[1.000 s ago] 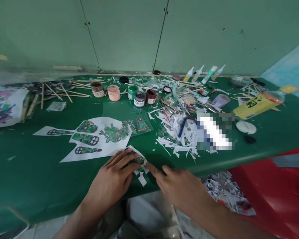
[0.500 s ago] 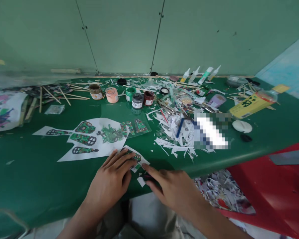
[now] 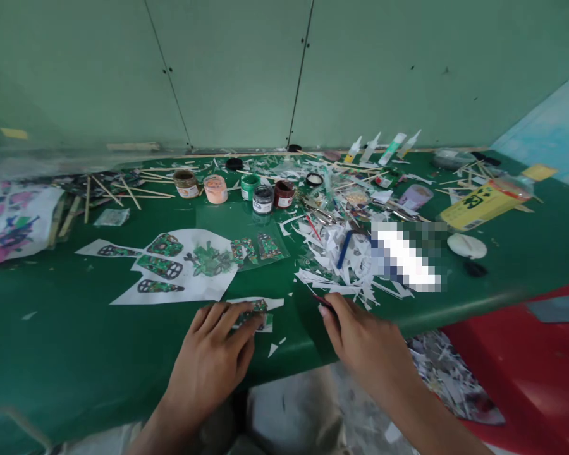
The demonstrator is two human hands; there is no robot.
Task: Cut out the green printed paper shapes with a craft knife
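Green cloth or sheeting covers the table [image 3: 76, 341], which runs back to a green wall [image 3: 237, 76]. Near its front edge lies a camouflage-patterned paper piece [image 3: 260, 306], partly hidden under the left hand [image 3: 211, 344]. That hand's fingers lie close together over the paper, seeming to press it down; whether the thumb pinches it, I cannot tell. To its right and apart from the paper, the right hand [image 3: 367, 332] holds a thin dark tool [image 3: 323, 301] between thumb and fingers, its tip clear of the piece.

White margin shows around the pattern, so trimming looks only partly done; small offcuts [image 3: 273, 349] just beside it suggest some cuts made. Beyond the left hand, a white sheet [image 3: 213, 289] bears several similar shapes, outlined in paper and apparently left to cut out. Next to it, small patterned pieces [image 3: 268, 245] lie on clear film.

Farther out, a heap of scraps [image 3: 329, 240] spreads to the right, a blue tool [image 3: 345, 248] on it. Open paint jars [image 3: 215, 189] stand behind, with sticks [image 3: 154, 192] to the left and glue bottles [image 3: 392, 149] near the wall.
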